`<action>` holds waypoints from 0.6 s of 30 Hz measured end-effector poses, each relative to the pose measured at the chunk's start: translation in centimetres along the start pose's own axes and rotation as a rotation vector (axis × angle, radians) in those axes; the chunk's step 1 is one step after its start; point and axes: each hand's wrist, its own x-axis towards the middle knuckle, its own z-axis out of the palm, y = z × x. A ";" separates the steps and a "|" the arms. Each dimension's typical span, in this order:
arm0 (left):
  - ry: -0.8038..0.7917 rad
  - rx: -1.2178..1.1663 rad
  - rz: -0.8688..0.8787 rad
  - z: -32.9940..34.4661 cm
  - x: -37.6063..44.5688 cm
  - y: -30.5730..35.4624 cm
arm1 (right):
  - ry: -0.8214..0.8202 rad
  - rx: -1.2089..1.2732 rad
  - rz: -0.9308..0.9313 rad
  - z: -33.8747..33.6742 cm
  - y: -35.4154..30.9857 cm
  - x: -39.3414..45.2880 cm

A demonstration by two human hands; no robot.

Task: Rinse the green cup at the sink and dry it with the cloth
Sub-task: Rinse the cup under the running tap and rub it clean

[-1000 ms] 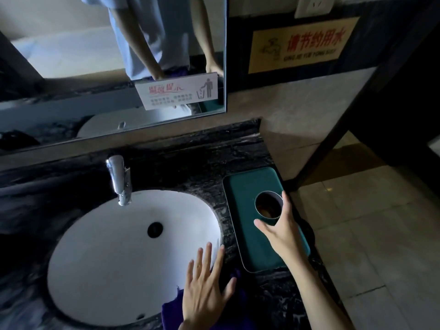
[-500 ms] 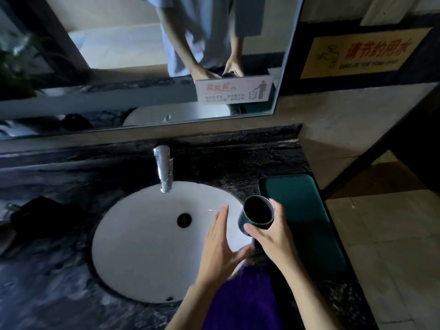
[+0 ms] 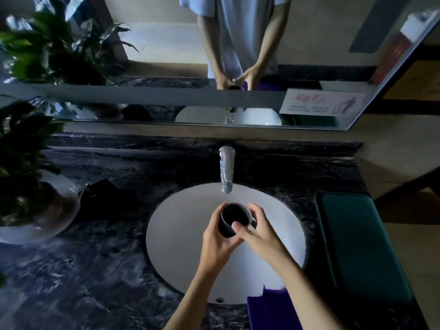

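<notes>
Head view: green cup (image 3: 234,219) mid-frame over white sink (image 3: 181,234), just below tap (image 3: 227,169); left hand (image 3: 217,241) and right hand (image 3: 258,231) both wrapped around it; purple cloth (image 3: 267,310) at bench edge, bottom right

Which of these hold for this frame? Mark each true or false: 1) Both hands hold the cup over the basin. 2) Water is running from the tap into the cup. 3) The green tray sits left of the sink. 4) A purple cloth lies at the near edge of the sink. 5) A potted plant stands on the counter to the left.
1) True. The left hand and right hand both grip the green cup above the sink.
2) False. No stream shows below the tap; the cup sits just in front of its spout.
3) False. The green tray lies to the right of the sink.
4) True. The purple cloth rests there.
5) True. The potted plant stands at left.
</notes>
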 end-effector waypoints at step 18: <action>0.149 -0.050 -0.218 -3.3 6.2 -4.4 | 0.228 0.247 0.306 2.2 -5.2 13.9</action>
